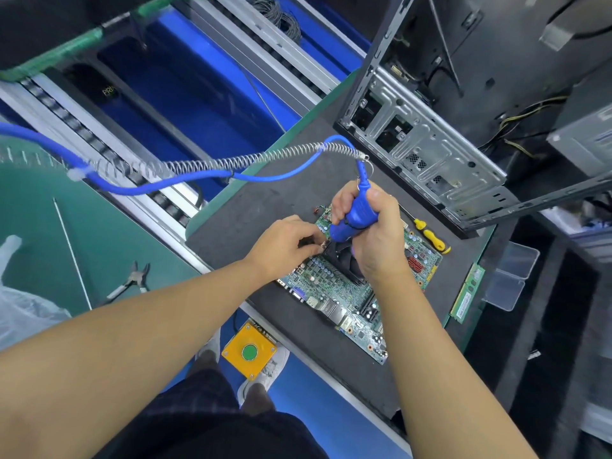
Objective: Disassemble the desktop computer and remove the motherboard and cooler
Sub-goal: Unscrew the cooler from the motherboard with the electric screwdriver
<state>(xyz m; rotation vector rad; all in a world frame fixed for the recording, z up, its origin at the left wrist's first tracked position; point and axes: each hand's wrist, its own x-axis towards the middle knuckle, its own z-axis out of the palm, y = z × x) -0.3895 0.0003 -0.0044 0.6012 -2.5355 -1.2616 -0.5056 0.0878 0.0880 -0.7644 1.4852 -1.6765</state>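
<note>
The motherboard [334,293] is lying on the tabletop [248,207], the right hand [374,233] gripping the blue screwdriver [354,220] over the cooler [344,256] and the left hand [284,246] pinching its left corner, seemingly unscrewing it, with a straight lift-off needing to follow.

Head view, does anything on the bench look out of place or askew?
Only the green memory stick: it lies loose off the dark mat, along the edge of the bench, where it might get knocked off.
</note>
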